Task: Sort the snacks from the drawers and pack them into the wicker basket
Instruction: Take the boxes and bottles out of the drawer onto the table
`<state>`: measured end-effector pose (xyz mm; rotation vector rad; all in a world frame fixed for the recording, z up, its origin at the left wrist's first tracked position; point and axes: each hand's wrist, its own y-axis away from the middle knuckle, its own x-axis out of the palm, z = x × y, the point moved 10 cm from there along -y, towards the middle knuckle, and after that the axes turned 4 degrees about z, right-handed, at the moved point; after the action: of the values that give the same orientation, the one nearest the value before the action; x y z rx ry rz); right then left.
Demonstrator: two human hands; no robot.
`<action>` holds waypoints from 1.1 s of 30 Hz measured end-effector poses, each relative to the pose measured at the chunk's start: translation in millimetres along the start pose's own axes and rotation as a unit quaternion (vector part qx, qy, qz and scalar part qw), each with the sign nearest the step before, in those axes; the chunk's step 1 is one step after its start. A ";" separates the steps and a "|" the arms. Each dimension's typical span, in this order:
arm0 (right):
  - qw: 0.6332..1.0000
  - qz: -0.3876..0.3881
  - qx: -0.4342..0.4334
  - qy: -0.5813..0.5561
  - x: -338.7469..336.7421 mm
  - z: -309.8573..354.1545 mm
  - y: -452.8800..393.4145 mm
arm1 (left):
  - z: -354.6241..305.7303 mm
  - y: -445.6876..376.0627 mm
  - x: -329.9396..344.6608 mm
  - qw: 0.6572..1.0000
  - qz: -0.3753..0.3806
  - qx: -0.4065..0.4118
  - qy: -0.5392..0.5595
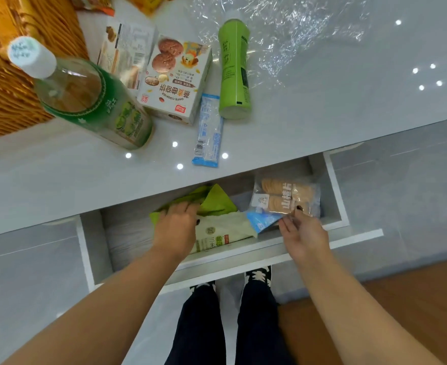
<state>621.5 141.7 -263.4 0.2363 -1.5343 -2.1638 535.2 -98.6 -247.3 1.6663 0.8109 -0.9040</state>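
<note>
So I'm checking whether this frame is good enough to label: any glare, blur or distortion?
Head view: ceiling lights glint as white dots on the glossy tabletop; the clear plastic sheet glares strongly; the near tea bottle and wicker basket are soft and blurred; wide-angle distortion bows the drawer edges; packets inside stay readable.

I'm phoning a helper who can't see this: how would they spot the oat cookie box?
Start at the wicker basket in the tabletop's far left corner. Just right of the clear bottle lies the oat cookie box, the only pack picturing brown cookies.
</note>
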 end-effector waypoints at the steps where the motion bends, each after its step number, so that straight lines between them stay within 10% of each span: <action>1: 1.000 0.008 0.008 -0.014 -1.1 -2.8 5.0 | -4.5 3.8 -6.5 0.999 -0.031 0.025 0.016; 4: 0.997 0.059 0.019 -0.053 6.2 -6.8 18.0 | -29.9 18.7 -27.4 0.959 -0.009 0.061 0.276; 9: 0.994 0.106 0.013 -0.009 20.9 -12.9 45.3 | -75.1 31.7 -10.4 0.702 0.196 -0.111 0.675; 18: 0.975 0.169 -0.076 0.123 37.3 41.0 78.5 | -83.1 17.1 -63.8 0.784 0.188 -0.042 0.590; 24: 0.952 0.237 -0.171 0.096 108.4 127.2 89.1 | -50.3 -7.5 -148.0 0.794 0.007 -0.063 0.604; 33: 0.953 0.278 -0.110 0.051 236.1 123.6 42.8 | 19.7 -96.1 -184.5 0.593 -0.219 -0.232 0.740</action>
<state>377.7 123.6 -149.0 -0.1450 -1.1156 -1.8112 359.3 -109.2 -134.9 1.4387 2.3745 0.7409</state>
